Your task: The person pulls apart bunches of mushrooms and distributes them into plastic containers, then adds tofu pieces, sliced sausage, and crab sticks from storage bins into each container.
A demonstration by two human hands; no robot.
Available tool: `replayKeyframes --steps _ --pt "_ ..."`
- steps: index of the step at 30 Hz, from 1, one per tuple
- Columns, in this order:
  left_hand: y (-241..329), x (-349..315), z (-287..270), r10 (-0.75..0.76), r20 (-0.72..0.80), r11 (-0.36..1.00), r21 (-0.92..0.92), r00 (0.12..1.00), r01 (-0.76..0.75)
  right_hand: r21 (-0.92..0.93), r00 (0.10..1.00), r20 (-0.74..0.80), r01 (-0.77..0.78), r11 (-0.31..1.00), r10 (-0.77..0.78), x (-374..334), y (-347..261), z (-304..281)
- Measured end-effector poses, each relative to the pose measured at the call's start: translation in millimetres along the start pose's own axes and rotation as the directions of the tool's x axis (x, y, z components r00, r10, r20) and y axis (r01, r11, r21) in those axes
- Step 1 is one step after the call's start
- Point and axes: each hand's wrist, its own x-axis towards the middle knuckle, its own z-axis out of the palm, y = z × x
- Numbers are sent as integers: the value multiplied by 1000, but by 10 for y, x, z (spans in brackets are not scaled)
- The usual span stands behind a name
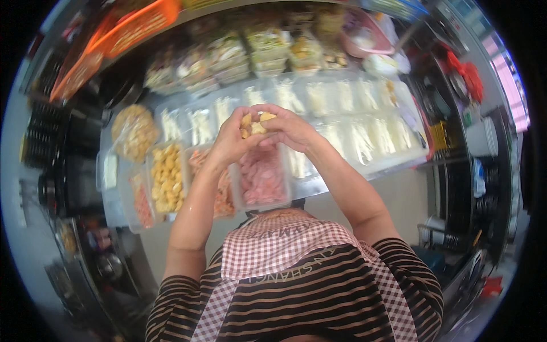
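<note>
My left hand (232, 139) and my right hand (292, 130) meet above the table, cupped together around several golden-yellow puffs (259, 126). They look like fried tofu puffs. Beneath the hands stands a clear tub of pink sliced meat (263, 179). Left of it, partly behind my left forearm, is a tub of orange-pink pieces (224, 194) whose kind I cannot make out. Farther left, a tub holds more yellow puffs (166, 176). Rows of clear trays with bundles of white strands (346, 96), like enoki mushrooms, lie beyond the hands and to the right.
A clear bag of yellowish balls (135, 134) sits at the table's left. Stacked clear boxes of greens (268, 48) line the back. An orange basket (134, 31) hangs over the far left, and a pink basin (367, 37) stands at the back right. Dark shelving flanks both sides.
</note>
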Motion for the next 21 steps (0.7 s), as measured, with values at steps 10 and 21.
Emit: replayKeyframes --steps 10,21 --pt "727 1200 1684 115 374 969 164 920 -187 -299 870 -397 179 937 -293 -1004 -605 -1452" --pt "382 869 1705 -71 113 953 -286 991 101 -842 665 -539 -420 337 -517 -1010 -1121 -3452"
